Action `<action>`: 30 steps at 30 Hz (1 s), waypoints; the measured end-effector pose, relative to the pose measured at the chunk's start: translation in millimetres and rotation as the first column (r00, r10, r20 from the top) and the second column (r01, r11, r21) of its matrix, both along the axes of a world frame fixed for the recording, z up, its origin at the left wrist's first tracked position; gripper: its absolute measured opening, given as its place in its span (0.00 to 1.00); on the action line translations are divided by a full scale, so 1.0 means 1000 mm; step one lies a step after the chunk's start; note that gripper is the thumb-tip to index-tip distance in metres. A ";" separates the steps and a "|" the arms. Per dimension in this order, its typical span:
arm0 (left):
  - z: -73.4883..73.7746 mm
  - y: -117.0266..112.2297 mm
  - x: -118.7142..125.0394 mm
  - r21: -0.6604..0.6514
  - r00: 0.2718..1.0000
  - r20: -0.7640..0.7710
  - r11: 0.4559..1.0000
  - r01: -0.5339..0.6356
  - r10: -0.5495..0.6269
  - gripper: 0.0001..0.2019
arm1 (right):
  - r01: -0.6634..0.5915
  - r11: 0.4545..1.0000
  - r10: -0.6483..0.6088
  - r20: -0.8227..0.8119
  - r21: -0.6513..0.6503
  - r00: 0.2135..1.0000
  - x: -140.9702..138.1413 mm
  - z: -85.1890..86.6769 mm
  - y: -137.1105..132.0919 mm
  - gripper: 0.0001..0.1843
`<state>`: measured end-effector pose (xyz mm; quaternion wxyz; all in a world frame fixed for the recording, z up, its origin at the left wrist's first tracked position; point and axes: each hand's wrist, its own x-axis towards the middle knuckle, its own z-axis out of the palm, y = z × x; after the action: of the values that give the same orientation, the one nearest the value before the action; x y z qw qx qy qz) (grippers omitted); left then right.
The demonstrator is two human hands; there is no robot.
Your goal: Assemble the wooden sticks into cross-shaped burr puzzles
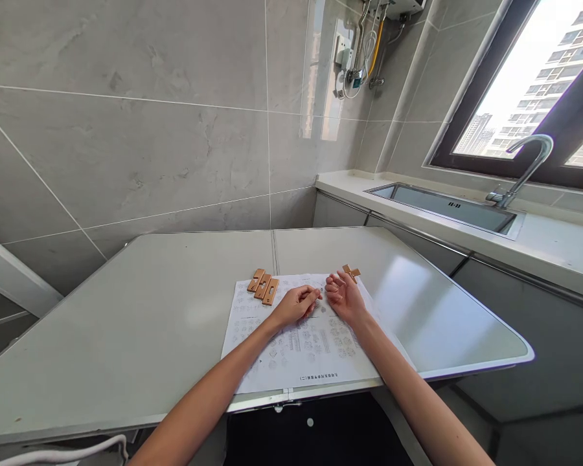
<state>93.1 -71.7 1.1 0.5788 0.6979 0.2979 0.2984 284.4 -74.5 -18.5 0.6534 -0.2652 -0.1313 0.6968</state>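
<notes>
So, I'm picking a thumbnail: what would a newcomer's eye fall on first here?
Probably the left hand and right hand, close together over the sheet on the table. Next, the wooden blocks at the sheet's far left corner and the wooden cross just beyond the right hand. The curved tap by the window, at upper right, also stands out.

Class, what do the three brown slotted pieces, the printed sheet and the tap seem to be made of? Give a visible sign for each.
Brown slotted pieces: probably wood, smooth; warm brown colour and crisp cut edges suggest it.
Printed sheet: apparently matte paper; it is thin, white and lies flat under dark print.
Tap: likely chromed or polished metal, given its bright silvery highlights.
</notes>
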 end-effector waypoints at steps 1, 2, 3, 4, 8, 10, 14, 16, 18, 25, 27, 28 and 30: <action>0.000 0.000 0.000 0.012 1.000 -0.002 1.000 -0.005 0.005 0.23 | -0.013 1.000 0.012 0.067 0.011 0.998 -0.004 0.001 -0.001 0.11; 0.001 -0.001 0.000 0.032 1.000 -0.006 0.999 -0.014 0.014 0.22 | -0.019 1.000 0.016 0.138 0.023 0.990 -0.007 0.002 -0.002 0.12; 0.002 -0.001 -0.001 0.064 0.999 -0.012 0.997 -0.032 0.033 0.21 | -0.024 0.999 0.015 0.212 0.039 0.977 -0.010 0.004 -0.003 0.13; 0.004 -0.001 -0.001 0.107 0.998 -0.018 0.992 -0.061 0.063 0.20 | -0.027 0.998 0.010 0.288 0.058 0.957 -0.014 0.004 -0.004 0.13; 0.011 0.005 -0.006 0.347 0.939 -0.047 0.887 -0.304 0.341 0.16 | -0.069 0.986 -0.033 0.575 0.154 0.817 -0.024 0.004 -0.010 0.17; 0.010 0.011 -0.010 0.524 0.840 -0.063 0.734 -0.432 0.540 0.13 | -0.088 0.978 -0.071 0.697 0.189 0.713 -0.027 0.002 -0.012 0.19; 0.001 0.026 -0.024 0.801 0.598 -0.174 0.466 -0.376 0.782 0.10 | -0.111 0.965 -0.151 0.848 0.238 0.508 -0.029 -0.003 -0.013 0.19; -0.004 0.030 -0.030 0.850 0.504 -0.237 0.429 -0.307 0.830 0.15 | -0.124 0.957 -0.189 0.890 0.261 0.415 -0.029 -0.003 -0.015 0.17; -0.007 0.031 -0.034 0.870 0.414 -0.313 0.432 -0.235 0.855 0.20 | -0.134 0.950 -0.228 0.919 0.283 0.322 -0.030 -0.002 -0.016 0.16; -0.015 0.029 -0.035 0.792 0.159 -0.559 0.581 -0.189 0.814 0.38 | -0.177 0.930 -0.306 0.944 0.324 0.123 -0.034 -0.001 -0.018 0.12; -0.018 0.030 -0.035 0.762 0.139 -0.601 0.617 -0.195 0.787 0.41 | -0.182 0.926 -0.315 0.943 0.331 0.110 -0.034 -0.002 -0.018 0.11; -0.019 0.031 -0.035 0.750 0.141 -0.616 0.632 -0.195 0.775 0.42 | -0.184 0.924 -0.320 0.941 0.335 0.105 -0.034 -0.002 -0.018 0.11; -0.022 0.033 -0.036 0.733 0.165 -0.631 0.652 -0.195 0.758 0.42 | -0.185 0.920 -0.333 0.938 0.346 0.096 -0.034 -0.002 -0.017 0.11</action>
<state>56.6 -39.2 -20.7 -0.0247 0.7163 0.6909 0.0946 250.6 -91.9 -20.0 0.4664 -0.5372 -0.6525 0.2612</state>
